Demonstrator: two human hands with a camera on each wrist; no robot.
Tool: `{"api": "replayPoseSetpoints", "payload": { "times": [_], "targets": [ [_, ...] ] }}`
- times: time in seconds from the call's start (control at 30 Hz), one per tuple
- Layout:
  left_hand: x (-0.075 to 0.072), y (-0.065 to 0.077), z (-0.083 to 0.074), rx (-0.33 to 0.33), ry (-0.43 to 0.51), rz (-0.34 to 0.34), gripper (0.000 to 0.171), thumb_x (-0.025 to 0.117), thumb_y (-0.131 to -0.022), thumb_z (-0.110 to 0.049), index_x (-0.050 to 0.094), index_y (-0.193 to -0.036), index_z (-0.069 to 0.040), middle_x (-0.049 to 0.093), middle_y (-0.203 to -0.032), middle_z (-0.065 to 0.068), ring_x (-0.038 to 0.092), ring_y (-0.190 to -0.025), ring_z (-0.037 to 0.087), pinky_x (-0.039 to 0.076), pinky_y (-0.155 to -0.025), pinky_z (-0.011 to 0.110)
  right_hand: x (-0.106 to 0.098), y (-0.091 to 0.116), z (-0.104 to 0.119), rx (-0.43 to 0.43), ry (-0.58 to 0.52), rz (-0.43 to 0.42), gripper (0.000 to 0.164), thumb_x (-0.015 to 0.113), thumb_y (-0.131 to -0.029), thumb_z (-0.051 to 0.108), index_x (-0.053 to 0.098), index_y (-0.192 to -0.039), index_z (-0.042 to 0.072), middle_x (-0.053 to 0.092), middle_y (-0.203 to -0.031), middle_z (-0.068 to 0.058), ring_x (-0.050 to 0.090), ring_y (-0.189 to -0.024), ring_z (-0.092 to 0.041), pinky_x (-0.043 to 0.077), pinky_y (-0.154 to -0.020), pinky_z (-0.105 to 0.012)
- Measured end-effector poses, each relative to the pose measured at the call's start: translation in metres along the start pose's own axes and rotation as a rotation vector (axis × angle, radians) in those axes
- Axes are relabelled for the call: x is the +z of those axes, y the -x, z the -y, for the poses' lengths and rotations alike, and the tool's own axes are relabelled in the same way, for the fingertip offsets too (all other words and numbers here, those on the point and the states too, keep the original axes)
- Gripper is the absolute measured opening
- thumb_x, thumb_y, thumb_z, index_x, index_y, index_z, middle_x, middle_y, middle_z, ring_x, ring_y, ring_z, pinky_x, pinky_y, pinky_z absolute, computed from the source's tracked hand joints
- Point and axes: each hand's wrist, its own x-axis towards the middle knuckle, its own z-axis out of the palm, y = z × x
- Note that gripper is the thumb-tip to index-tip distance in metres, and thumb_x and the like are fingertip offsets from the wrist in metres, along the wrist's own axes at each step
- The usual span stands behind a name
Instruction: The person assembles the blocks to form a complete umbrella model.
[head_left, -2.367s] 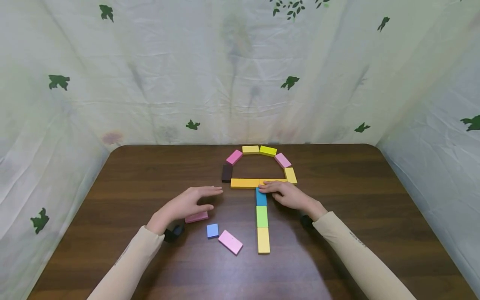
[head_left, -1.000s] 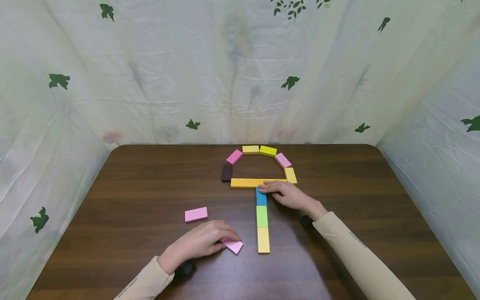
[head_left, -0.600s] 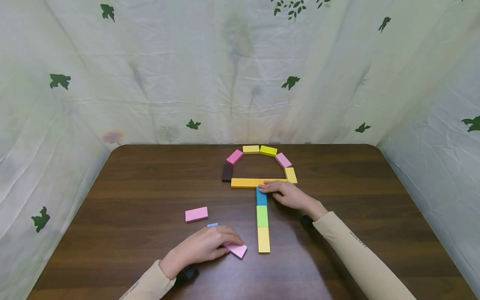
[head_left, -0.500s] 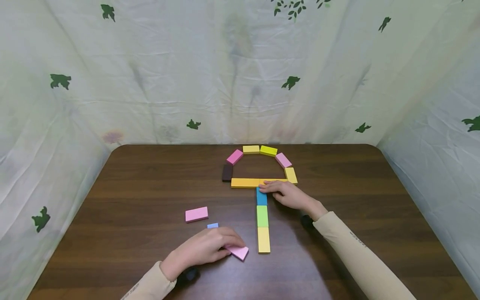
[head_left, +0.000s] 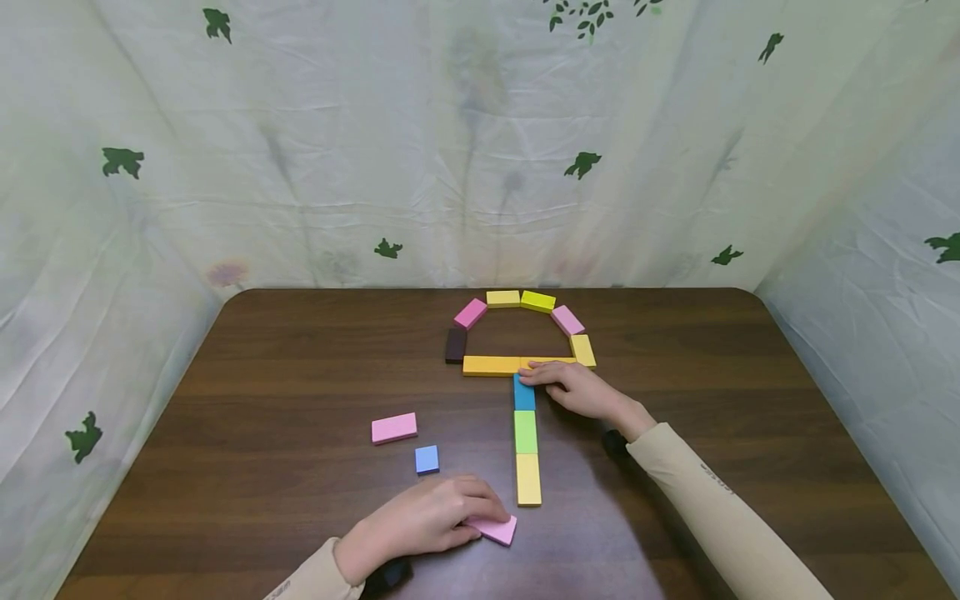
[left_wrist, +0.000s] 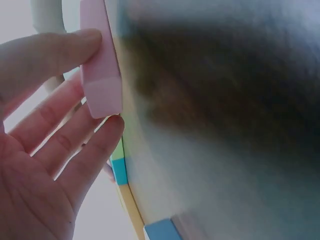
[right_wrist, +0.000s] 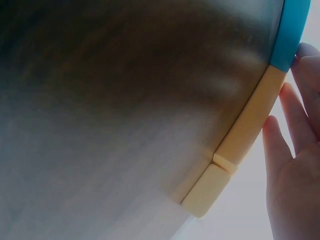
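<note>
My left hand point(head_left: 431, 518) pinches a pink domino-shaped block point(head_left: 495, 530) between thumb and fingers. In the left wrist view the same pink block point(left_wrist: 101, 65) lies between the thumb and the fingers. It is just below the near end of a column made of a pale yellow block point(head_left: 528, 481), a light green block point(head_left: 525, 432) and a blue block point(head_left: 524, 393). My right hand point(head_left: 581, 388) rests its fingertips where the blue block meets the orange bar of blocks point(head_left: 491, 366). In the right wrist view the right fingers point(right_wrist: 295, 117) lie along the orange block.
Left of the column lie a loose pink block point(head_left: 393, 428) and a small blue square block point(head_left: 427, 459). Beyond the orange bar several blocks form an arch, with a black block point(head_left: 455, 346) at its left end. A curtain point(head_left: 450, 150) hangs behind the brown table point(head_left: 285, 375).
My left hand came down from above the loose blocks, took hold of the nearer pink block and slid it right and nearer, below the column. The right hand has stayed in place.
</note>
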Motion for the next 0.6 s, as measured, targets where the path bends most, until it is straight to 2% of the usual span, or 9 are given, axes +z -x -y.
{"api": "replayPoseSetpoints", "payload": {
  "times": [0.4, 0.6],
  "targets": [
    [0.0074, -0.0024, -0.0062, -0.034, -0.023, 0.002, 0.028, 0.075, -0.083, -0.018, 0.069, -0.111, -0.017, 0.060, -0.108, -0.006, 0.056, -0.101, 0.008, 0.042, -0.089, 0.017, -0.0021, 0.0009, 0.0010, 0.014, -0.006, 0.001, 0.043, 0.048, -0.090, -0.010, 0.061, -0.129, 0.004, 0.057, -0.132, -0.010, 0.045, -0.129, -0.026, 0.037, -0.102, -0.044],
    [0.0043, -0.0008, -0.0084, -0.017, -0.011, 0.050, 0.039, 0.075, -0.082, -0.017, 0.067, -0.120, -0.017, 0.057, -0.118, -0.006, 0.054, -0.105, 0.008, 0.041, -0.091, 0.018, -0.0010, 0.0005, 0.0001, 0.013, -0.007, 0.004, 0.044, 0.048, -0.089, -0.009, 0.061, -0.129, 0.004, 0.056, -0.133, -0.010, 0.045, -0.129, -0.026, 0.037, -0.102, -0.044]
  ]
}}
